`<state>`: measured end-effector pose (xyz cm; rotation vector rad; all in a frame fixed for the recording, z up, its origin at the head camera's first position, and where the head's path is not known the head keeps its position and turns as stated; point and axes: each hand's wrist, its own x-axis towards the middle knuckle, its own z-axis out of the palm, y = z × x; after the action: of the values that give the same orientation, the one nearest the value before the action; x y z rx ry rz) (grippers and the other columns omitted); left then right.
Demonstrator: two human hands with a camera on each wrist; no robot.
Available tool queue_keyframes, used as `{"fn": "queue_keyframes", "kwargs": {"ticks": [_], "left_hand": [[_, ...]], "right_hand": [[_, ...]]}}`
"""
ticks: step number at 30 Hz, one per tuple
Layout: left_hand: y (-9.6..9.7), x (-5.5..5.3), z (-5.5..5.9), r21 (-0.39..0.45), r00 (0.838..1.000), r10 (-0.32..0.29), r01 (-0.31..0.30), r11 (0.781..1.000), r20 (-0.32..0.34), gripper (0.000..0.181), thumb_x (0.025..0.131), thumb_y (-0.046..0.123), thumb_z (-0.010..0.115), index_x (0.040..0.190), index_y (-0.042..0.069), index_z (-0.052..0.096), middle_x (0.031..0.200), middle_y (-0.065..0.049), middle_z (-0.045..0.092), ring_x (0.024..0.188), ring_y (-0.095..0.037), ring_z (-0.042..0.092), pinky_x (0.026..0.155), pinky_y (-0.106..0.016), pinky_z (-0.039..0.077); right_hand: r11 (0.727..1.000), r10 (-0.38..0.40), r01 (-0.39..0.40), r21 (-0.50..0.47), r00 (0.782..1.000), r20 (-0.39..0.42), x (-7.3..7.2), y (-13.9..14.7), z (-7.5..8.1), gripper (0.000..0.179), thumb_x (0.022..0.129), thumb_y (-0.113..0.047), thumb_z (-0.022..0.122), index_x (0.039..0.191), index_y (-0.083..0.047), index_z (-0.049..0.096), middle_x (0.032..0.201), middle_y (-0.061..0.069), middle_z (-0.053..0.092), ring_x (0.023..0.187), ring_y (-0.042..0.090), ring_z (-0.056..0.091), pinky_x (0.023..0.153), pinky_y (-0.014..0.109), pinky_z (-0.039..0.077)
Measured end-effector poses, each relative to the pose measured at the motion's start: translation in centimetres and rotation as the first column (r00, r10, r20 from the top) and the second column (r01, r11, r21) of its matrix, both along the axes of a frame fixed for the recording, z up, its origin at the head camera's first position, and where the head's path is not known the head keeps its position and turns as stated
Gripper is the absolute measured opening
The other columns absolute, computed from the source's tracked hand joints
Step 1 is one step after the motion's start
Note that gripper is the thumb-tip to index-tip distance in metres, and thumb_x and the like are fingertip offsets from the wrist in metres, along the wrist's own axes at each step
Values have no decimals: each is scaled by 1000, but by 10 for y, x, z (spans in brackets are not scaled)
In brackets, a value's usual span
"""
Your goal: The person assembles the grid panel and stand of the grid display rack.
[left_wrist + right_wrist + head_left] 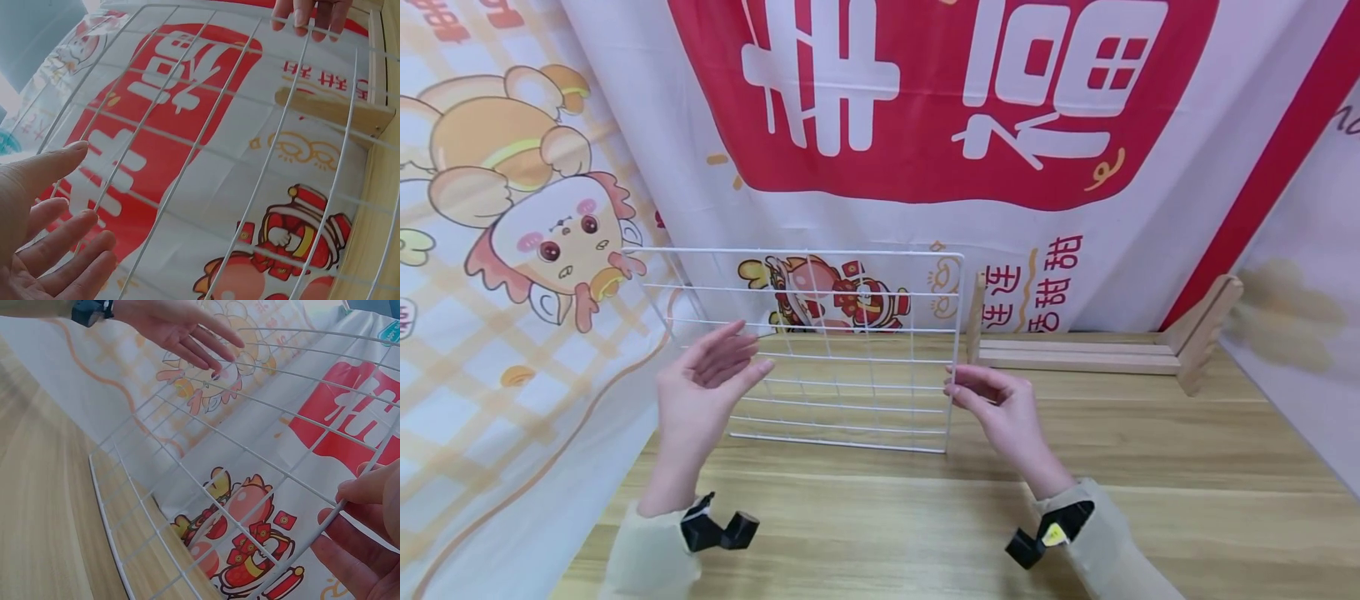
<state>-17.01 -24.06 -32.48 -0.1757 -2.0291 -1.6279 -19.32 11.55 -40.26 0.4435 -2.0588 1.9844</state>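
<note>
A white wire grid panel point(850, 359) stands tilted on the wooden table, its bottom edge on the tabletop. My right hand point(1000, 400) pinches the panel's right edge between thumb and fingers, and the right wrist view shows this grip of the hand point(369, 531) close up. At the panel's left part, my left hand point(707, 379) is held with fingers spread and thumb apart. In the left wrist view that hand point(56, 237) has nothing between its fingers. Whether it touches the wires cannot be told.
A wooden stand point(1078, 356) with upright ends lies behind the panel on the right, against a printed cloth point(910, 225) at the back. Another cloth with a cartoon figure point(550, 225) hangs at the left. The wood-grain table point(865, 508) stretches in front.
</note>
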Motion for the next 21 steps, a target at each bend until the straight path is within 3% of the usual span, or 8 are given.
{"fn": "queue_keyframes", "kwargs": {"ticks": [9,16,21], "left_hand": [[18,-13,0,-26,994,-76,78,997,75,55,84,20,88,134,9,67,122,-12,71,109,-20,70,90,-26,56],[25,-18,4,0,993,-45,45,999,106,48,87,25,85,129,7,70,115,-11,74,99,-14,72,86,-24,58],[24,-21,3,40,996,-35,32,999,78,39,89,20,83,122,4,73,108,-6,76,92,-15,73,81,-27,60]], "right_hand": [[1000,-3,3,7,1000,7,1,1,1,24,92,0,75,116,4,73,106,17,74,89,18,73,79,34,62],[1000,-8,8,10,1000,5,2,1,0,25,91,1,75,116,6,72,106,16,74,90,18,73,79,33,62],[1000,-9,9,-1,1000,-4,3,-1,-1,24,90,3,75,115,5,73,105,17,74,88,18,73,78,34,62]]}}
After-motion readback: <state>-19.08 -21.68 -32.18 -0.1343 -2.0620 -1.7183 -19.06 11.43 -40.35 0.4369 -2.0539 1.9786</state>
